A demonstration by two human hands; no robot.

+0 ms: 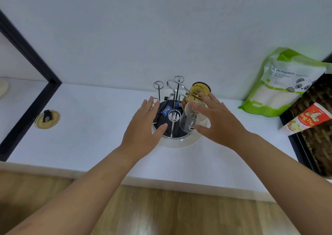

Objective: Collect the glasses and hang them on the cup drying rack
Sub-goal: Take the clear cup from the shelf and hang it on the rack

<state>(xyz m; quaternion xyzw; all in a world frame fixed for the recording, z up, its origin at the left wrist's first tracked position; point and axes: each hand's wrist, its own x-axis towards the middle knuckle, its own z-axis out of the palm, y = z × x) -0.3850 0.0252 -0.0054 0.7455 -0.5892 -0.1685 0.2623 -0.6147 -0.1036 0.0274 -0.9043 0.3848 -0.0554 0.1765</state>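
Note:
A chrome cup drying rack (177,91) with ring-topped pegs stands in a round white tray (179,143) on the white counter. An amber glass (197,90) hangs upside down on a back right peg. A clear glass (187,120) hangs upside down, tilted, on the front right peg. My right hand (219,119) is against the clear glass's right side, fingers spread and straight, not wrapped around it. My left hand (143,127) is open at the rack's left side, fingertips by a left peg, thumb over the dark base. Three pegs are bare.
A green and white pouch (283,83) leans on the wall at the right, beside a red and white packet (305,119) and a dark wicker basket (319,127). A round yellowish lid (47,118) lies at the left, near a black frame (27,55). Wood floor lies below the counter edge.

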